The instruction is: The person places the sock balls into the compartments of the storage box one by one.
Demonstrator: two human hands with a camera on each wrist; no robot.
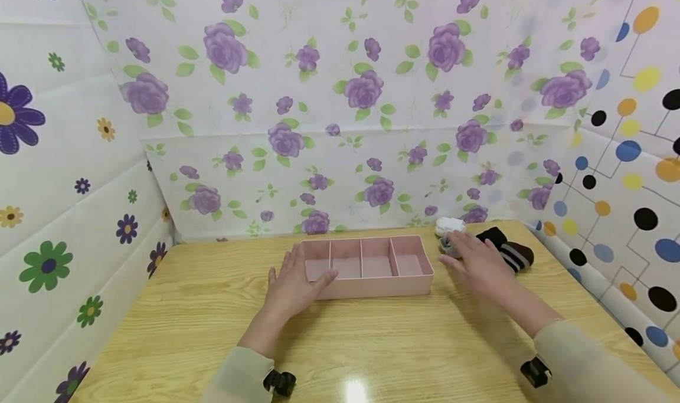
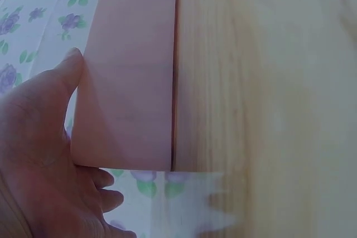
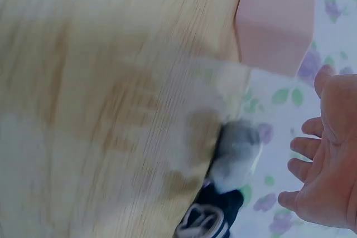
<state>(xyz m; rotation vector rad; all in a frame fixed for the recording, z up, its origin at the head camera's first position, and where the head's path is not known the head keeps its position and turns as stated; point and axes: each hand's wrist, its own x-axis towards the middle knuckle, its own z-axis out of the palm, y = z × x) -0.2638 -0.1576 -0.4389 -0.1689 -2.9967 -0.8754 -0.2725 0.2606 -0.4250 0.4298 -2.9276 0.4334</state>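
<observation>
A pink box [image 1: 374, 287] with several compartments in a row stands on the table, its inside bare. My left hand [image 1: 291, 286] rests against its left end, thumb at the front rim and fingers fairly straight. In the left wrist view the thumb touches the rim of the pink wall [image 2: 125, 82]. Right of the box, my right hand [image 1: 482, 268] hovers with fingers spread over rolled socks. These are a white roll [image 1: 450, 225], a grey one [image 1: 447, 248] partly behind the fingers, a black one [image 1: 492, 236] and a dark striped one [image 1: 517, 255]. Nothing is in that hand.
The wooden table [image 1: 372, 338] ends at a flowered cloth [image 1: 329, 173] behind the box. Patterned cloths also hang at the left [image 1: 101, 214] and right [image 1: 611, 214]. Both wrists carry a small black camera.
</observation>
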